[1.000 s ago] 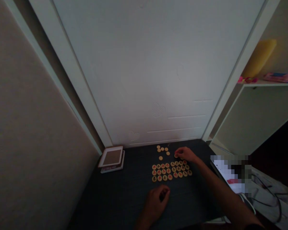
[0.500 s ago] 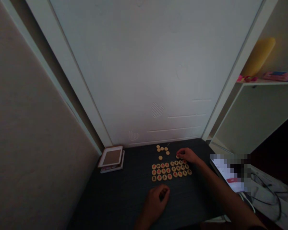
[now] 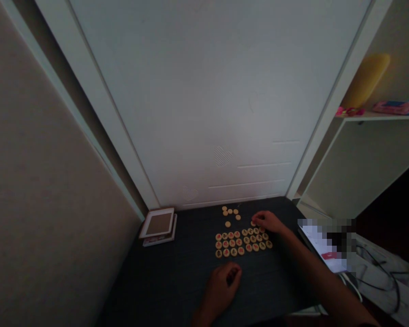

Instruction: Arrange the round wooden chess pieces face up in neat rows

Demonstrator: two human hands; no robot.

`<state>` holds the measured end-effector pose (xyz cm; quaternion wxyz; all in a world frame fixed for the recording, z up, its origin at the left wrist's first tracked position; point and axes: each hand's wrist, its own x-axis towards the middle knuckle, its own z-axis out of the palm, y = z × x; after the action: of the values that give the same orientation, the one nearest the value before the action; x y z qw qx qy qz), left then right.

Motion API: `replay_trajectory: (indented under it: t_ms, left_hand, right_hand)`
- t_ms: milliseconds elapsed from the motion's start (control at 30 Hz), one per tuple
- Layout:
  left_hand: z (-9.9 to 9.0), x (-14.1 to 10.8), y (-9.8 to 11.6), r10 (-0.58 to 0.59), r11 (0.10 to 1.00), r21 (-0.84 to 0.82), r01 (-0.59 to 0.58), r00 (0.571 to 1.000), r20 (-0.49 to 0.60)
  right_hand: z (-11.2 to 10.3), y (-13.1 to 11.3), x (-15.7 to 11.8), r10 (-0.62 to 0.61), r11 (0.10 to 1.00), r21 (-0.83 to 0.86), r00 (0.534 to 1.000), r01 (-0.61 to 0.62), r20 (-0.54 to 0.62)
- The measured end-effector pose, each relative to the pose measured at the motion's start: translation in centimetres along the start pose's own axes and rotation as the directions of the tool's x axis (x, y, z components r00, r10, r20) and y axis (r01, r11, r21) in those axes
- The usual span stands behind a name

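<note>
Round wooden pieces with red or dark characters lie in three rows (image 3: pixel 232 243) on the dark table (image 3: pixel 163 281). Behind them, near the wall, several blank-faced pieces (image 3: pixel 228 224) lie loosely scattered. My right hand (image 3: pixel 267 221) is at the back right of the rows, its fingertips pinched on a round piece (image 3: pixel 253 223) at the table surface. My left hand (image 3: pixel 222 287) rests in front of the rows with its fingers curled closed; whether anything is inside them is hidden.
A white-framed box or stack (image 3: pixel 158 226) sits at the table's back left. At the right edge lies a tablet-like device (image 3: pixel 322 245) with a lit screen, with cables beside it. A white panel (image 3: pixel 204 113) rises behind the table, and a shelf (image 3: pixel 381 117) stands at the right.
My right hand has shifted very slightly right with its fingers still at the piece. My left hand has hardly moved.
</note>
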<state>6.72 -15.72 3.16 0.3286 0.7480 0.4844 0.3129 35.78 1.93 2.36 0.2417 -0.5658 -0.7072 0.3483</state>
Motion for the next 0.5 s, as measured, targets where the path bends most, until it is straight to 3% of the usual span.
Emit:
replay_trajectory:
  t_ms: [133, 500]
  left_hand:
    - [0.09, -0.06, -0.13, 0.012, 1.000, -0.003, -0.012, 1.000, -0.005]
    - [0.03, 0.00, 0.14, 0.012, 1.000, 0.001, -0.012, 1.000, 0.006]
  right_hand:
    - [-0.49, 0.26, -0.09, -0.032, 0.999, -0.024, 0.999, 0.031, -0.043]
    - [-0.25, -0.32, -0.60, -0.038, 0.999, -0.035, 0.999, 0.038, 0.001]
